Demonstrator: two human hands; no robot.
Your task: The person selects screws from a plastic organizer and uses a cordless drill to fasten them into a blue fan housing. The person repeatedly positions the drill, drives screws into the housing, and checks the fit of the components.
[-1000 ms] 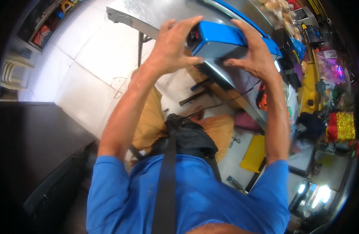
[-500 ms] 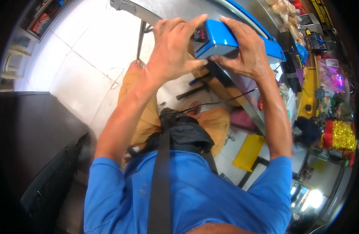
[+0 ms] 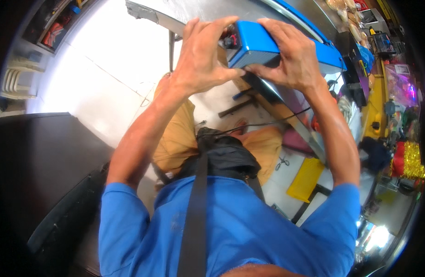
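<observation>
A blue metal-cased device (image 3: pixel 257 39), shaped like a long box, is held at the edge of the metal table. Its left end is a black panel with a knob and red marks. My left hand (image 3: pixel 201 57) spans this end, forefinger at the upper corner and thumb at the lower edge. My right hand (image 3: pixel 293 55) grips the casing farther right, fingers over the top and thumb tip near my left thumb. Beyond my right hand the blue casing continues. A black cord (image 3: pixel 258 123) crosses above my lap; whether it joins the device is hidden.
The metal table (image 3: pixel 217 8) lies ahead. At left stands a dark cabinet-like box (image 3: pixel 41 147), with stacked white plastic chairs (image 3: pixel 16 83) farther off. A yellow tray-like piece (image 3: pixel 306 180) and scissors (image 3: pixel 281 163) lie low at right. Crowded shelves fill the far right, with gold tinsel (image 3: pixel 412 159).
The view has shifted slightly, so the surroundings sit a little farther right. Both hands keep their places around the blue device, whose black end panel shows a bit more.
</observation>
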